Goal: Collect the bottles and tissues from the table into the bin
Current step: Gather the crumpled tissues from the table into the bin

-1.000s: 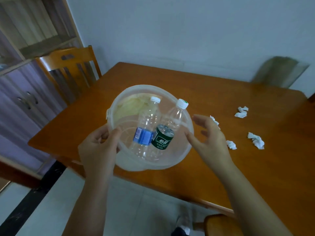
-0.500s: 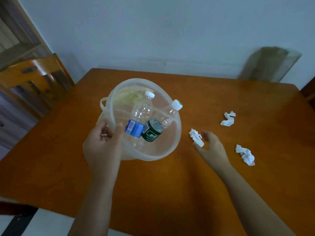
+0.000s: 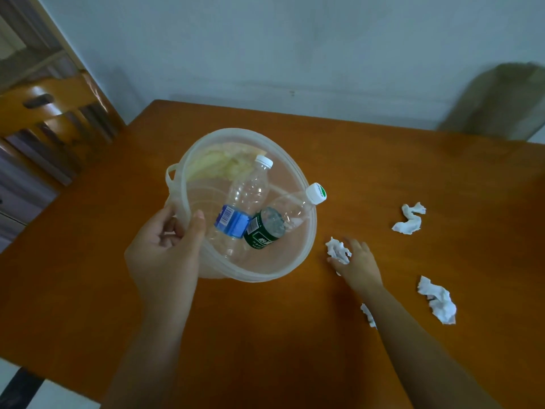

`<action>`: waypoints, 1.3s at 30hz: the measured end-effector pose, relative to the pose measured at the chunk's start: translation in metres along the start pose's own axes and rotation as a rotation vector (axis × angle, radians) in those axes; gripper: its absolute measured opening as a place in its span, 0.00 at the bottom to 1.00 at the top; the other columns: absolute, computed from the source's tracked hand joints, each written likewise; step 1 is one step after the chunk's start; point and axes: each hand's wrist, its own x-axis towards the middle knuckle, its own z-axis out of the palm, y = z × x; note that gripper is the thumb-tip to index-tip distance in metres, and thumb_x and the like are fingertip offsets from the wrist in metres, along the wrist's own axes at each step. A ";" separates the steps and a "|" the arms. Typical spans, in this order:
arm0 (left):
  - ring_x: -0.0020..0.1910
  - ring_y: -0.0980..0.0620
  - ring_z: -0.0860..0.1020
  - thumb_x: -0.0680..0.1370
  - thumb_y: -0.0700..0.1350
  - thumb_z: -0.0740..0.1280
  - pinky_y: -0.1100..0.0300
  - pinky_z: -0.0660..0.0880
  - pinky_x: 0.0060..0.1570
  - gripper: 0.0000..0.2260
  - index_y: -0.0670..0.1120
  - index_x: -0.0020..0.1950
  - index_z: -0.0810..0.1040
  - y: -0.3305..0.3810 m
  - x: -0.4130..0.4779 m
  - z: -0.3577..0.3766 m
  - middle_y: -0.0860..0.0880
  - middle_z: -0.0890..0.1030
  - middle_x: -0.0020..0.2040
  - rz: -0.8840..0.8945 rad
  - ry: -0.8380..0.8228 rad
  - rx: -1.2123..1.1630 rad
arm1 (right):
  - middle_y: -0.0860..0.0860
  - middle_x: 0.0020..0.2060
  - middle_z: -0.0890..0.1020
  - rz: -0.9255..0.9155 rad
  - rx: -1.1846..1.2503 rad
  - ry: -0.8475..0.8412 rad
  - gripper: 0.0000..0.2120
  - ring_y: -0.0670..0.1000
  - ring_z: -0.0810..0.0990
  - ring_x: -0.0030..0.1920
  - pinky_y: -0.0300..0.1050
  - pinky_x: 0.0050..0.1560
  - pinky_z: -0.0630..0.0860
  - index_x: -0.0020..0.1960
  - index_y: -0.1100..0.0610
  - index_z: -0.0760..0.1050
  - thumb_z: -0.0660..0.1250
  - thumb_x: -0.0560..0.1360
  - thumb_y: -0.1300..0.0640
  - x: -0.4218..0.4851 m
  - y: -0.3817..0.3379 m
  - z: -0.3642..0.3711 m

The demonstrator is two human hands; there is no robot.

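Note:
A translucent plastic bin (image 3: 306, 246) is tilted over the wooden table (image 3: 265, 335), and my left hand (image 3: 165, 255) grips its near-left rim. Inside lie a blue-labelled bottle (image 3: 244, 202) and a green-labelled bottle (image 3: 274, 225), beside some pale crumpled stuff at the far side. My right hand (image 3: 358, 265) rests on the table to the right of the bin, fingers around a crumpled white tissue (image 3: 337, 250). A second tissue (image 3: 410, 219) lies further right, a third (image 3: 438, 299) nearer me, and a small one (image 3: 368, 314) peeks out beside my right forearm.
A wooden chair (image 3: 50, 113) stands at the table's left end in front of a cabinet. Another chair back (image 3: 498, 98) shows blurred at the far right against the wall. The table's near edge runs along the lower left.
My right hand left the bin's rim and went down to the nearest tissue on the table. My left hand keeps the bin, which has swung further over the table. The view shifted right.

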 end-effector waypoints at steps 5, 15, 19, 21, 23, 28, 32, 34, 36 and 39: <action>0.39 0.61 0.82 0.71 0.45 0.71 0.68 0.77 0.31 0.11 0.61 0.47 0.80 -0.002 0.010 0.005 0.66 0.83 0.41 0.003 -0.005 -0.043 | 0.57 0.65 0.67 0.059 -0.041 -0.003 0.28 0.57 0.67 0.65 0.51 0.60 0.70 0.68 0.56 0.62 0.68 0.71 0.52 0.009 0.005 0.020; 0.38 0.61 0.82 0.71 0.45 0.71 0.67 0.77 0.30 0.10 0.60 0.45 0.80 -0.015 0.030 0.007 0.66 0.82 0.39 -0.079 -0.083 -0.109 | 0.56 0.50 0.75 0.145 0.174 0.217 0.12 0.48 0.72 0.41 0.38 0.34 0.66 0.56 0.59 0.73 0.64 0.74 0.56 -0.015 0.012 0.006; 0.38 0.62 0.81 0.70 0.45 0.71 0.66 0.77 0.30 0.08 0.60 0.42 0.80 -0.017 0.037 0.005 0.67 0.82 0.38 -0.137 -0.127 -0.146 | 0.52 0.46 0.76 0.050 0.244 0.402 0.10 0.47 0.73 0.42 0.33 0.33 0.65 0.53 0.57 0.75 0.67 0.73 0.55 -0.038 -0.013 -0.027; 0.37 0.63 0.81 0.70 0.46 0.71 0.66 0.77 0.30 0.10 0.64 0.40 0.80 -0.015 0.039 0.003 0.67 0.81 0.38 -0.143 -0.159 -0.160 | 0.49 0.44 0.76 -0.041 0.245 0.502 0.10 0.45 0.73 0.42 0.31 0.35 0.65 0.52 0.56 0.75 0.67 0.72 0.55 -0.053 -0.033 -0.047; 0.35 0.63 0.81 0.70 0.47 0.71 0.64 0.78 0.29 0.12 0.67 0.39 0.79 -0.012 0.041 0.001 0.67 0.81 0.36 -0.139 -0.195 -0.168 | 0.44 0.42 0.76 -0.118 0.277 0.586 0.10 0.41 0.74 0.40 0.29 0.35 0.66 0.52 0.53 0.76 0.68 0.71 0.55 -0.069 -0.058 -0.067; 0.32 0.63 0.79 0.68 0.52 0.71 0.63 0.77 0.28 0.06 0.65 0.41 0.78 -0.010 0.044 -0.005 0.67 0.80 0.37 -0.108 -0.245 -0.150 | 0.39 0.42 0.78 -0.410 0.397 0.618 0.12 0.41 0.77 0.44 0.29 0.40 0.73 0.46 0.40 0.73 0.69 0.69 0.56 -0.117 -0.125 -0.095; 0.28 0.62 0.77 0.64 0.55 0.69 0.62 0.76 0.26 0.08 0.67 0.39 0.78 -0.009 0.045 -0.007 0.63 0.80 0.32 -0.089 -0.284 -0.154 | 0.48 0.43 0.78 -0.438 0.359 0.452 0.09 0.44 0.76 0.44 0.33 0.42 0.73 0.48 0.53 0.77 0.70 0.69 0.59 -0.128 -0.161 -0.077; 0.28 0.62 0.77 0.64 0.54 0.69 0.61 0.77 0.26 0.09 0.71 0.38 0.77 -0.007 0.045 -0.008 0.64 0.80 0.32 -0.073 -0.301 -0.152 | 0.48 0.43 0.78 -0.412 0.321 0.349 0.09 0.44 0.76 0.44 0.33 0.43 0.73 0.49 0.55 0.77 0.69 0.69 0.60 -0.127 -0.175 -0.063; 0.28 0.61 0.76 0.66 0.53 0.70 0.54 0.77 0.27 0.09 0.70 0.37 0.77 -0.008 0.046 -0.009 0.62 0.80 0.32 -0.047 -0.313 -0.136 | 0.48 0.43 0.78 -0.415 0.303 0.271 0.09 0.46 0.76 0.45 0.34 0.45 0.73 0.49 0.56 0.77 0.69 0.69 0.61 -0.124 -0.186 -0.051; 0.29 0.49 0.77 0.69 0.50 0.72 0.45 0.78 0.29 0.09 0.66 0.36 0.78 -0.012 0.048 -0.010 0.52 0.79 0.31 -0.023 -0.311 -0.116 | 0.49 0.48 0.79 -0.423 0.274 0.204 0.13 0.46 0.75 0.49 0.35 0.51 0.73 0.54 0.55 0.77 0.70 0.69 0.59 -0.121 -0.193 -0.038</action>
